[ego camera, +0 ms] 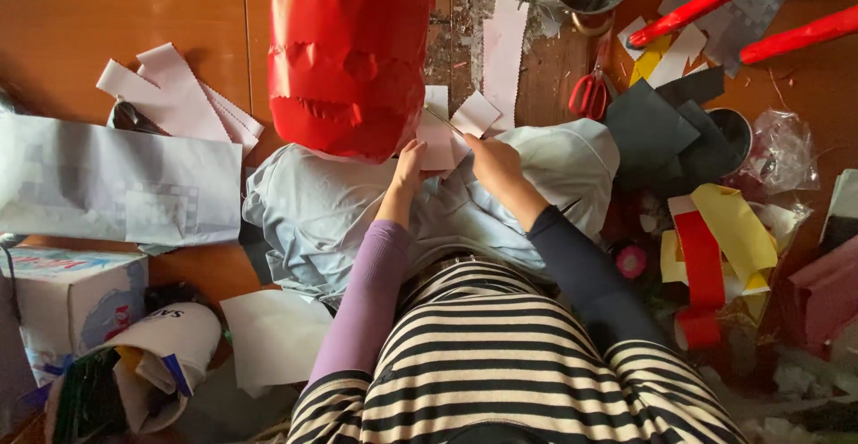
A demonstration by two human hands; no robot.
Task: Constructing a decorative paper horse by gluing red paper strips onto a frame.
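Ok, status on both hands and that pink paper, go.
Left hand holds pink paper piece. Right hand brushes it with thin brush. Red cylinder alongside.

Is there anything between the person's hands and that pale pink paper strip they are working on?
Nothing visible. The left hand and the right hand both touch the pink paper strip directly, with a thin stick lying across it. The big red paper-covered shape sits right beside the strip, to its left.
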